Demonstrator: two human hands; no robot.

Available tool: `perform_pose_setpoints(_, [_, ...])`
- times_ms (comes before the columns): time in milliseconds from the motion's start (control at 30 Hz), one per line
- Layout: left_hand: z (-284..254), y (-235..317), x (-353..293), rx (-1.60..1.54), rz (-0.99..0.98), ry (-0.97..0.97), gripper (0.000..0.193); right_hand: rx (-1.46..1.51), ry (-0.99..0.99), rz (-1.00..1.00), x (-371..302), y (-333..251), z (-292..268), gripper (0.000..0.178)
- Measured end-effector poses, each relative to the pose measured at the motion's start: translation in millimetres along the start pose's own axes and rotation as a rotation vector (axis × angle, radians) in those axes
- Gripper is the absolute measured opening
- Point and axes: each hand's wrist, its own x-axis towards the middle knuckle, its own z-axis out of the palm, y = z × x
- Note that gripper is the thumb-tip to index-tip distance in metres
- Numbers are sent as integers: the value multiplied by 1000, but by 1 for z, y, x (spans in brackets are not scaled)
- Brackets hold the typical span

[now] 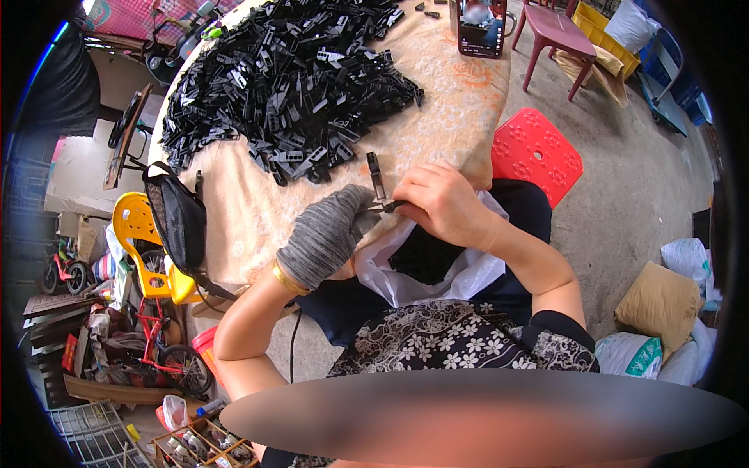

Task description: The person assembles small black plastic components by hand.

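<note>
My left hand (324,234), in a grey knit glove, is closed with its fingertips at a small black plastic part by the table's near edge. Bare, my right hand (445,204) pinches a dark end of black plastic right against the gloved fingertips. A narrow black plastic piece (376,173) with a slot sticks up between the two hands; whether it is joined to what they pinch, I cannot tell. Below them, a white plastic bag (381,265) lies open on my lap, dark inside. Beyond the hands spreads a large heap of similar black plastic parts (281,86).
A patterned beige cloth covers the table (460,101). A phone (480,31) stands at the far edge, near a few loose pieces. Right of me is a red stool (538,152); to the left are a black bag (173,222) and a yellow chair (136,222). Sacks (659,304) lie at right.
</note>
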Motion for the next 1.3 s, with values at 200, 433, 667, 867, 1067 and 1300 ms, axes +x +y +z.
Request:
perform_pose_setpoints(200, [-3,10,2,-5,-11,-42,27,0,-7,-7,0,1,1,13])
perform_pose_setpoints(433, [1,10,8,145,-11,-112,26,-39,12,-65,0,1,8,10])
perform_pose_setpoints(667, [8,14,13,211,-9,-132,26,-98,61,-105,2,-7,14,10])
perform_pose_setpoints(867, [6,7,22,267,74,-182,24,-104,80,-77,-3,3,7,10])
perform_pose_setpoints(1067, [5,7,23,232,85,-207,23,-233,70,-134,5,-11,10,15])
perform_pose_setpoints(1300, [7,-1,21,171,-12,-245,30,17,4,-54,-12,9,3,21])
